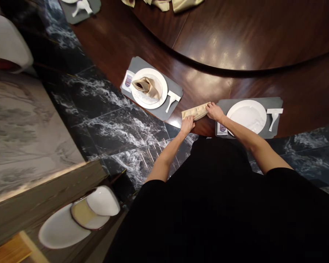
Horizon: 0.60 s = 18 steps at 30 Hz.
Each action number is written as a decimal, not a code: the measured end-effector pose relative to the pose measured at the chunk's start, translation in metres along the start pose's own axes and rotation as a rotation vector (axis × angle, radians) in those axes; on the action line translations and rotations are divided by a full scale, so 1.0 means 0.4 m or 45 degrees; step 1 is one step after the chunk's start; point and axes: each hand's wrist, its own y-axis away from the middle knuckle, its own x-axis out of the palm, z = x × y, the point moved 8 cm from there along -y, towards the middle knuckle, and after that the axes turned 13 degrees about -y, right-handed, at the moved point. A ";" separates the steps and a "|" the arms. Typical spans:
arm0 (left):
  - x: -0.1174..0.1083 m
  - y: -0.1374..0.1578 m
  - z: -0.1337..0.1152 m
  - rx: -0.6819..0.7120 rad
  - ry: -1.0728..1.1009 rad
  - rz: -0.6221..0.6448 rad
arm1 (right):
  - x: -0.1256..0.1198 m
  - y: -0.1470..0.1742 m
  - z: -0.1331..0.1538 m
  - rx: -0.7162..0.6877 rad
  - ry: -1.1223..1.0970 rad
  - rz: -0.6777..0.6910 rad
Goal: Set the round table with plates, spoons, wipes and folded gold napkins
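A beige cloth napkin, folded into a long narrow strip, lies at the table's edge between two place settings. My left hand grips its left end, fingers bent over the near edge. At the other end my right hand pinches the cloth, thumb and fingers closed on it. Just right of that hand is a white plate on a grey placemat, with a white spoon beside it. On the left, another white plate bears a folded beige napkin.
A raised round turntable fills the table's middle, with several beige napkins at its far side. Small printed packets lie by the plates. White chairs stand on the left over the dark marble floor.
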 end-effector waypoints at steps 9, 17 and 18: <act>0.025 0.058 0.010 -0.428 0.543 -0.170 | -0.126 -0.110 0.197 -0.467 0.004 0.182; 0.117 0.124 -0.125 -0.358 1.073 -0.105 | -0.099 -0.269 0.127 -0.176 -0.042 0.214; 0.119 0.125 -0.134 -0.328 0.988 -0.097 | -0.084 -0.270 0.108 -0.117 -0.020 0.233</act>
